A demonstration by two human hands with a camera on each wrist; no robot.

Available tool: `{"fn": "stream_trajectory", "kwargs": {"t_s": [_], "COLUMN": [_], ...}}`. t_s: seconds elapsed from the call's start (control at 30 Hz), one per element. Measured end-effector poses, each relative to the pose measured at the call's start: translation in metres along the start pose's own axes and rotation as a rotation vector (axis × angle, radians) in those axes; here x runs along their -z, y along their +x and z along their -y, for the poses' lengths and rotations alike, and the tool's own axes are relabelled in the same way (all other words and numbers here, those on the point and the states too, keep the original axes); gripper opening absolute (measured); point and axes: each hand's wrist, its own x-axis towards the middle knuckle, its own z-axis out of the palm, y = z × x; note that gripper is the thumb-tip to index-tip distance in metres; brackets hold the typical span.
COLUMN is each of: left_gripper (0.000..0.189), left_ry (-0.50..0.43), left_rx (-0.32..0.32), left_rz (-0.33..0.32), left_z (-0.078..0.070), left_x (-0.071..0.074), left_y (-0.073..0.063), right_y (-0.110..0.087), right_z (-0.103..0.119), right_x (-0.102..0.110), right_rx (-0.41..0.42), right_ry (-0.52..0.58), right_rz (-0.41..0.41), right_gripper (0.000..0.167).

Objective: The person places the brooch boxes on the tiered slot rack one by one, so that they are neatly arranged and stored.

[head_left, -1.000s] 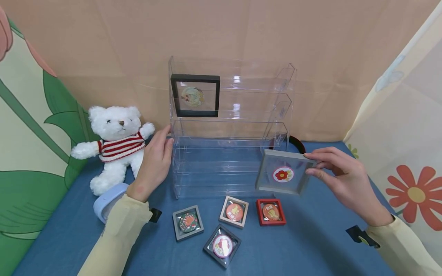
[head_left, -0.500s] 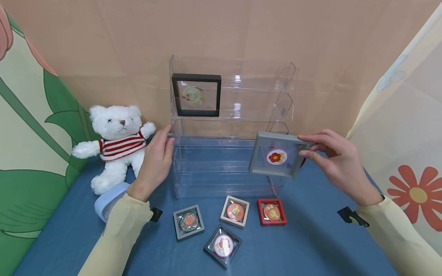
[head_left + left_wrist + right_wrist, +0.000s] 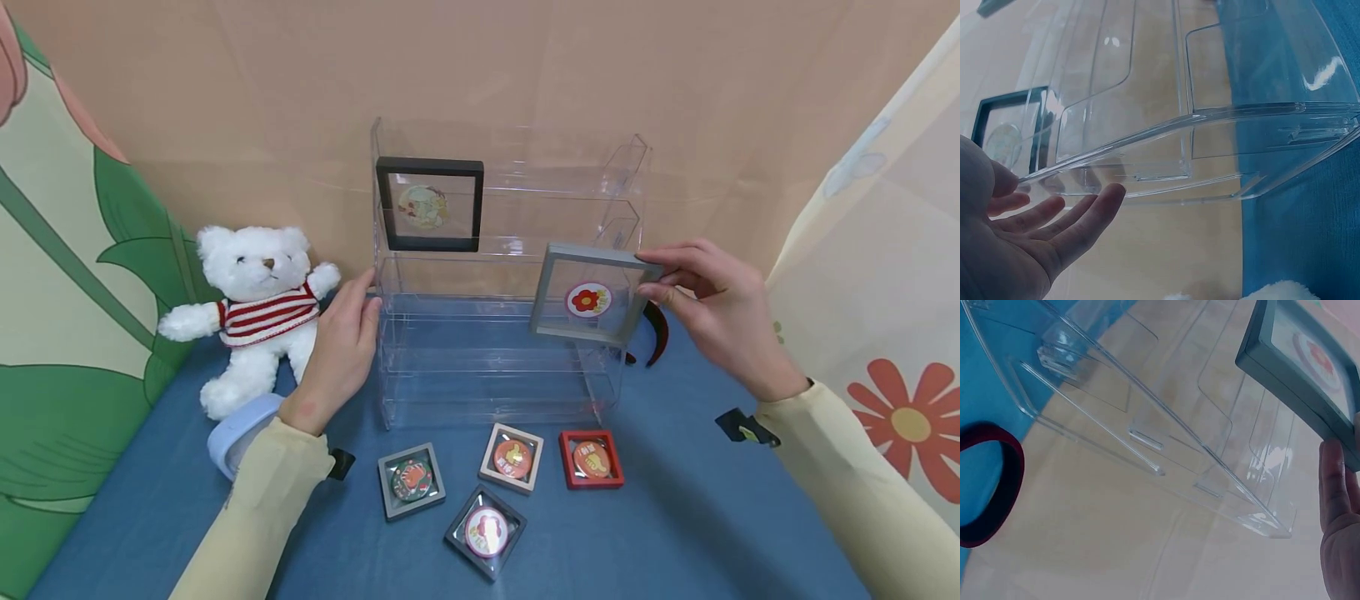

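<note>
My right hand (image 3: 701, 308) pinches the right edge of a grey square display frame (image 3: 588, 300), thumb in front and fingers behind. A round red-flower badge sits in the frame's clear middle. The frame is raised and overlaps the right part of a clear tiered acrylic rack (image 3: 480, 337) in the head view. Against the rack's left side my left hand (image 3: 339, 350) rests with its fingers extended; in the left wrist view the fingertips (image 3: 1113, 192) touch the side panel and the thumb lies by its edge. A black display frame (image 3: 431, 244) stands upper left in the rack.
Before the rack lie small framed badges: grey (image 3: 412, 481), beige (image 3: 512, 458), red (image 3: 592, 459) and dark grey (image 3: 486, 531). A white teddy bear (image 3: 262, 321) sits left, behind a pale purple curved object (image 3: 243, 429). A dark red band (image 3: 657, 335) lies right of the rack.
My right hand has raised the grey display frame up and to the left, from low beside the rack to mid-height before its right part. My left hand has stayed at the rack's side.
</note>
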Motion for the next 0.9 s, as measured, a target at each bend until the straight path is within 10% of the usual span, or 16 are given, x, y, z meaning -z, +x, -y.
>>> {"fn": "stream_trajectory", "kwargs": {"t_s": [0.9], "left_gripper": [0.044], "left_ry": [0.007], "left_rx": [0.002], "left_rz": [0.002], "left_z": [-0.002], "left_x": [0.000], "left_y": [0.000], "right_y": [0.065], "right_z": [-0.001], "right_x": [-0.013], "right_rx": [0.076], "right_ry": [0.028], "right_rz": [-0.101], "right_gripper": [0.042]}}
